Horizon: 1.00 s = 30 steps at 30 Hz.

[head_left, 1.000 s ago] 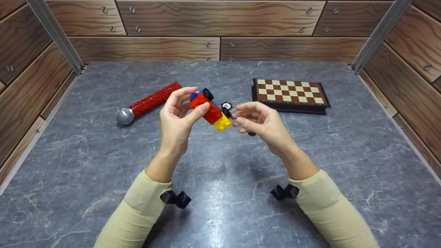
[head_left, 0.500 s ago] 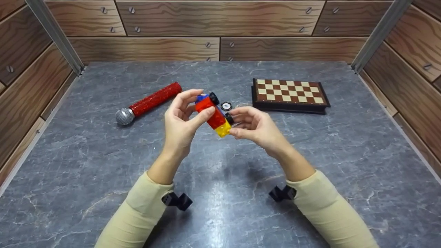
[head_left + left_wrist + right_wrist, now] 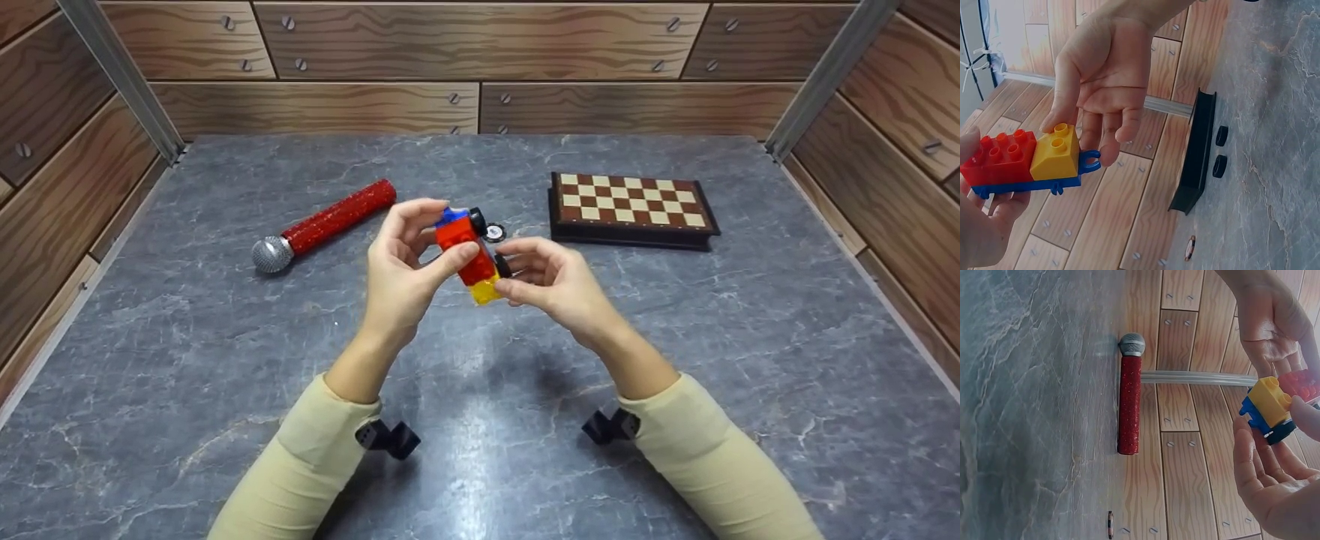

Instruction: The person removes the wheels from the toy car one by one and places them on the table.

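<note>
Head view: the left hand (image 3: 405, 277) grips a toy brick car (image 3: 480, 267) between thumb and fingers, raised over the middle of the marbled table (image 3: 225, 352). The right hand (image 3: 556, 280), its grip narrow, pinches the car's yellow end. A red glitter microphone (image 3: 330, 223) lies far left, a chessboard box (image 3: 634, 202) far right, a poker chip (image 3: 495, 232) between them. In the left wrist view, two loose black wheels (image 3: 1219, 166) lie just beside the box.
</note>
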Available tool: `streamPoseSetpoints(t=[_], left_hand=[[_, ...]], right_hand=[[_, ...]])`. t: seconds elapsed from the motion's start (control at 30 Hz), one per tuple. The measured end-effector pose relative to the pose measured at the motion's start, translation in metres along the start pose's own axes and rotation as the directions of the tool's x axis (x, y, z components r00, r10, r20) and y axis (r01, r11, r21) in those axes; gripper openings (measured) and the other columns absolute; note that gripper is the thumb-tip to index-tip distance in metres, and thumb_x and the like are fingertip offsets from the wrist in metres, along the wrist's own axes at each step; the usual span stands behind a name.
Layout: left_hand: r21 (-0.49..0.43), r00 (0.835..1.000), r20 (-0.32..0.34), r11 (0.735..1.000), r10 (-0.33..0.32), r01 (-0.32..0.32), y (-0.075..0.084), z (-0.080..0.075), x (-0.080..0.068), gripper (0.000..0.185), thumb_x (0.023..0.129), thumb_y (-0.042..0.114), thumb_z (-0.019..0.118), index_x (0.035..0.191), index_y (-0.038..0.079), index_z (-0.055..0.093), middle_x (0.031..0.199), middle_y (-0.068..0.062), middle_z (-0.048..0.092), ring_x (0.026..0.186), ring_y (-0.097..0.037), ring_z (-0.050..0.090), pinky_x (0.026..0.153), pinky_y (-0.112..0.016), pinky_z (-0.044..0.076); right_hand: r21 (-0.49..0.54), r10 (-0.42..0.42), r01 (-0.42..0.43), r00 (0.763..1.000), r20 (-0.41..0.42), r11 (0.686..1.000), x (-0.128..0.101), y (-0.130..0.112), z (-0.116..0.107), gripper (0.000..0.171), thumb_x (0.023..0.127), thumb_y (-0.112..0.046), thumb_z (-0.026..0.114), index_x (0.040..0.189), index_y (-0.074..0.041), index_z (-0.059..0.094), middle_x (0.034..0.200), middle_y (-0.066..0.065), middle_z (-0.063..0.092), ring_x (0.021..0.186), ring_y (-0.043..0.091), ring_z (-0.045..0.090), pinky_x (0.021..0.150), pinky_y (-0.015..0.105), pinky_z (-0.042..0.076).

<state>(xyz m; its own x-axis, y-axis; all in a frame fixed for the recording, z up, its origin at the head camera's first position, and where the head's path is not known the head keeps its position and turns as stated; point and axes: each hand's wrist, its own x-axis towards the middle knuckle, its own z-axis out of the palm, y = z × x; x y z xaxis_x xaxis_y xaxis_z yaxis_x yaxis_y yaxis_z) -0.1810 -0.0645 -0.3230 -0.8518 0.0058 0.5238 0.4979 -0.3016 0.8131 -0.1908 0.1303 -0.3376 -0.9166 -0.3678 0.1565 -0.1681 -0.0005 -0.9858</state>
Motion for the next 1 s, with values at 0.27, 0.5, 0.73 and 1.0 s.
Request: streamPoseSetpoints(t=[0.27, 0.5, 0.73, 1.0], left_hand=[[0.007, 0.997, 0.079, 1.000, -0.015, 0.015, 0.000, -0.002, 0.001, 0.050, 0.079, 0.005, 0.073, 0.124, 0.005, 0.052, 0.113, -0.015, 0.060, 0.096, -0.034, 0.058, 0.081, -0.047, 0.051], [0.040, 0.997, 0.072, 0.999, -0.019, 0.016, 0.001, -0.002, 0.002, 0.050, 0.079, 0.004, 0.074, 0.124, 0.004, 0.053, 0.114, -0.013, 0.061, 0.093, -0.034, 0.060, 0.080, -0.046, 0.051], [0.057, 0.995, 0.092, 0.998, -0.044, 0.039, 0.001, -0.002, 0.001, 0.050, 0.077, 0.003, 0.075, 0.122, 0.004, 0.055, 0.114, -0.012, 0.062, 0.091, -0.034, 0.060, 0.079, -0.045, 0.052], [0.054, 0.971, 0.228, 0.997, -0.073, 0.062, -0.001, -0.001, -0.001, 0.049, 0.076, 0.001, 0.075, 0.121, 0.000, 0.055, 0.110, -0.014, 0.063, 0.091, -0.032, 0.060, 0.082, -0.047, 0.049]], right_hand=[[0.033, -0.018, 0.018, 1.000, -0.009, 0.999, -0.002, -0.002, -0.002, 0.041, 0.082, -0.005, 0.070, 0.119, 0.004, 0.054, 0.104, 0.019, 0.062, 0.084, 0.030, 0.063, 0.070, 0.036, 0.055], [0.038, -0.001, 0.000, 0.999, 0.043, 0.999, -0.002, -0.003, -0.004, 0.040, 0.083, -0.006, 0.069, 0.120, 0.001, 0.055, 0.110, 0.019, 0.061, 0.089, 0.032, 0.063, 0.071, 0.037, 0.055], [-0.008, 0.010, -0.009, 0.995, 0.100, 1.000, -0.003, -0.009, -0.012, 0.037, 0.087, -0.008, 0.065, 0.121, 0.001, 0.054, 0.115, 0.019, 0.058, 0.093, 0.033, 0.061, 0.075, 0.038, 0.054], [0.036, -0.092, 0.091, 0.995, 0.024, 0.995, -0.004, -0.016, -0.018, 0.030, 0.088, -0.006, 0.063, 0.116, 0.002, 0.057, 0.105, 0.022, 0.061, 0.086, 0.035, 0.063, 0.071, 0.035, 0.054]])
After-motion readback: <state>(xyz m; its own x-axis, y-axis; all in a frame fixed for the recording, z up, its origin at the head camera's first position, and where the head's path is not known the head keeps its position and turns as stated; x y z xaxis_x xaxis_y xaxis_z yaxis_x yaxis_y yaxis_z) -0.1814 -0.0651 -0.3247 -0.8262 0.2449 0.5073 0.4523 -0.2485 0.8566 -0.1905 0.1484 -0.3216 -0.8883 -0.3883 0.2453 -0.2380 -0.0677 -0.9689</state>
